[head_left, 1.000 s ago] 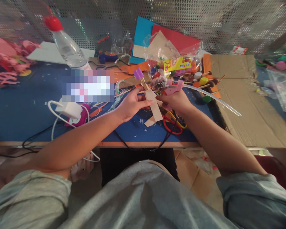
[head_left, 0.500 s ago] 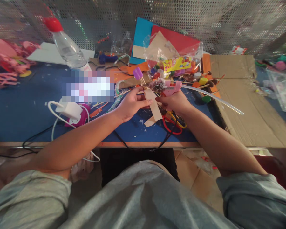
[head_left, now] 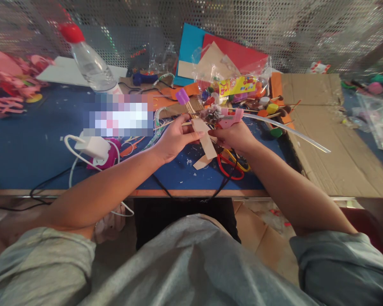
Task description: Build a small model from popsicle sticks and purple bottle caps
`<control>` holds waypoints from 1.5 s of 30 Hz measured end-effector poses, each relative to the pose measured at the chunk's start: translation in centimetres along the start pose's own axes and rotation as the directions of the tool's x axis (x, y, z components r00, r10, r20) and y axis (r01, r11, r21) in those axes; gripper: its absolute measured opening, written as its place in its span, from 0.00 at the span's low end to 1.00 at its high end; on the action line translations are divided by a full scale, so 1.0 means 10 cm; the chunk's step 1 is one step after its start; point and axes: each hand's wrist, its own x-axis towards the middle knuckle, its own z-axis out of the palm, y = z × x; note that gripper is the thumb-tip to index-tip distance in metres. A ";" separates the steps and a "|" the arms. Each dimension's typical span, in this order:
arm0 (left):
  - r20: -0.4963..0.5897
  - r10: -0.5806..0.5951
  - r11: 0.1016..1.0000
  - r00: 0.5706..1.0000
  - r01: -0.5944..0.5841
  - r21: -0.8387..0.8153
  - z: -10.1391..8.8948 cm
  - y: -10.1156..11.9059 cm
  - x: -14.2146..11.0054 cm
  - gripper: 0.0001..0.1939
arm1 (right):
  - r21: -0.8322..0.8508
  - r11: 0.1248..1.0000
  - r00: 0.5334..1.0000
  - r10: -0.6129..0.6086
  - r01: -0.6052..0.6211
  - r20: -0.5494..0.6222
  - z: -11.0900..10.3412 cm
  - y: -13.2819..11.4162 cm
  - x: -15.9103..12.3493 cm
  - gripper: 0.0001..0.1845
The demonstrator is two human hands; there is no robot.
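My left hand is closed, its thumb pressed on a tan cardboard strip that slants down toward me. Thin sticks with a purple block on their end rise just beyond those fingers. In my right hand is a pink hot glue gun, its nozzle end toward the strip. A long clear glue stick sticks out of its back to the right. Grey fluffy material sits around the front of the gun. My fingers hide the spot where gun and strip meet.
Scissors with red and yellow handles lie below my right hand, beside a black cord. A red-capped bottle and a white charger stand left. Flattened cardboard covers the right side. A clear craft packet lies behind the hands.
The purple block and its sticks have tilted slightly left, and the cardboard strip has shifted a little. The glue stick's free end has moved slightly right. Both hands keep their hold.
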 end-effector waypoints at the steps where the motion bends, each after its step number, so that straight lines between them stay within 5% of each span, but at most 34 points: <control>1: -0.003 0.003 1.000 1.000 -0.003 0.003 0.00 0.00 0.00 0.34 | 0.006 1.000 1.000 -0.007 0.007 0.007 0.00 0.00 0.00 0.23; 19: -0.032 0.089 0.990 0.996 -0.085 0.114 -0.02 -0.03 0.03 0.35 | -0.041 0.998 0.998 0.037 -0.040 -0.052 0.00 -0.01 0.00 0.23; 45: 0.015 -0.041 0.998 0.999 0.040 0.045 0.01 -0.01 0.00 0.38 | 0.148 0.989 0.998 -0.040 0.033 0.045 -0.03 -0.03 -0.03 0.27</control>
